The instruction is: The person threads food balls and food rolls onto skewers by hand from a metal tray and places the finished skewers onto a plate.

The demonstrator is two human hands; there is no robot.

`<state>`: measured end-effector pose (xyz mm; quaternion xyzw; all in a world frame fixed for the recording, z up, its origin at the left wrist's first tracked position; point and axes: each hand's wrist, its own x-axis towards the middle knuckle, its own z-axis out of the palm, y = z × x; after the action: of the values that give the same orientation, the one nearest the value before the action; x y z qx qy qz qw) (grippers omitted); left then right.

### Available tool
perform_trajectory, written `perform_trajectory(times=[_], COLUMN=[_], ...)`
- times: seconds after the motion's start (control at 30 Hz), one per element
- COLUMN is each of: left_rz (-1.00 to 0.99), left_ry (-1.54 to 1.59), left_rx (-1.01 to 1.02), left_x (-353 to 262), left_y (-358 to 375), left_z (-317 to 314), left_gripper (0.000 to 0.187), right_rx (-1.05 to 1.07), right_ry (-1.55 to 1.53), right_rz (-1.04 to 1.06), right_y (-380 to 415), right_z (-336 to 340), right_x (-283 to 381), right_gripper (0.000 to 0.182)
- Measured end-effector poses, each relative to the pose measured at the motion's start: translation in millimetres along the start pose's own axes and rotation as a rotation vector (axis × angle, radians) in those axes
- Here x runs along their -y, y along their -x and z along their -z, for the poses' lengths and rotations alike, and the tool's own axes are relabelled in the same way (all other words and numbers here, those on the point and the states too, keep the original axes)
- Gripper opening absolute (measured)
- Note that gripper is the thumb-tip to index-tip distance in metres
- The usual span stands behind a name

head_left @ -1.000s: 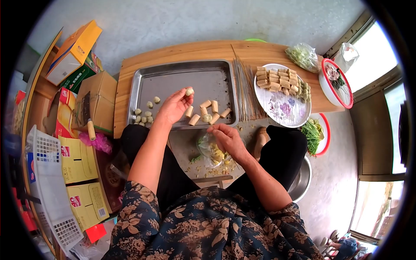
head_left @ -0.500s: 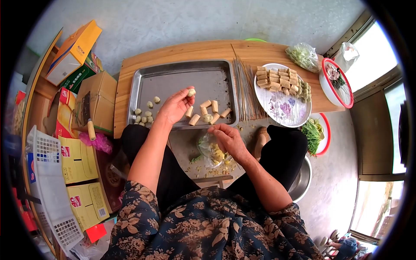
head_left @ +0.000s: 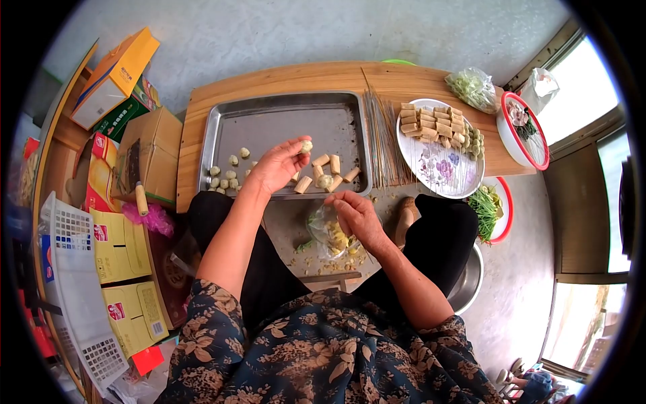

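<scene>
My left hand (head_left: 279, 165) is over the front of a metal tray (head_left: 269, 124), pinching a small pale-green ball (head_left: 306, 146) between thumb and fingertips. Just in front of the tray's near edge is my right hand (head_left: 359, 219), its thumb and fingers pressed together. Whatever they pinch is too thin or hidden to make out. Another pale ball (head_left: 324, 182) shows right beyond those fingertips, among several short tan rolls (head_left: 351, 174). More pale-green balls (head_left: 231, 175) lie in the tray's front left corner.
Thin skewers (head_left: 385, 145) lie right of the tray. Beside them, a flowered plate (head_left: 431, 165) bears stacked filled skewers. A bagged vegetable (head_left: 471, 89) and red-rimmed bowl (head_left: 517, 141) stand farther right. Below hangs a plastic bag (head_left: 328, 236) with yellow scraps. Boxes (head_left: 121, 252) crowd the left.
My left hand has moved slightly right with the ball, closer to the rolls. My right hand has barely moved.
</scene>
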<state>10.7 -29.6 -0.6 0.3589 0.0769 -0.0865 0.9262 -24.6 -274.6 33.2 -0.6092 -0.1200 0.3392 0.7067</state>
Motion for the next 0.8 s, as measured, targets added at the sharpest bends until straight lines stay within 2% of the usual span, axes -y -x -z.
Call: perform_trajectory(times=[0.17,0.5,0.63,0.7,0.73,0.8], left_rz=[0.094,0.148,0.111,-0.073,-0.075,-0.142], left_ry=[-0.067,-0.178,-0.301,-0.682,-0.683,-1.340], left_rx=[0.023,0.062,-0.020,-0.352,-0.360,-0.607], left_x=[10,18,-5,-26,-34,-41], left_y=[5,7,9,6,3,-4], left_z=[-11,-12,-2,21,38,71], left_gripper=[0.030,0.035,0.033,0.033,0.033,0.025], right_rx=[-0.043,-0.060,-0.064,-0.069,-0.079,-0.104], right_ry=[0.009,0.016,-0.002,-0.025,-0.034,-0.018], right_rz=[0.033,0.024,0.019,0.009,0.013,0.019], right_y=[-6,-12,-15,-12,-11,-12], right_z=[-1,-1,2,4,5,4], right_x=[-1,-8,-7,-7,-6,-6], right_gripper=[0.017,0.018,0.018,0.017,0.017,0.020])
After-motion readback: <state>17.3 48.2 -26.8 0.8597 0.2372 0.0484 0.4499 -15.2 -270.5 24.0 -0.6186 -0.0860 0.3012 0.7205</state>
